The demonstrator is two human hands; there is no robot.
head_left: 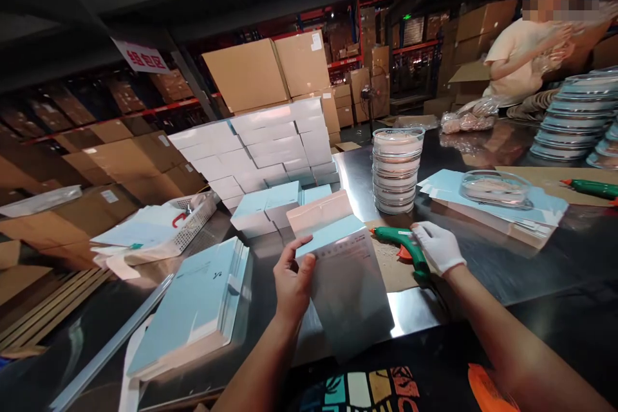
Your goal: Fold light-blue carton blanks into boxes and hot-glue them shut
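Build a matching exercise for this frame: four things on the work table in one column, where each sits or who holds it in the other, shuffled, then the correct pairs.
Things:
1. green glue gun
2. flat carton blank
3. stack of round lidded containers
4. pile of light blue flat cartons

Places:
A. on the table to the left of the left hand
B. gripped by the gloved right hand
C. standing on the table behind the glue gun
D. held at its left edge by the bare left hand

Pairs: 1-B, 2-D, 3-C, 4-A
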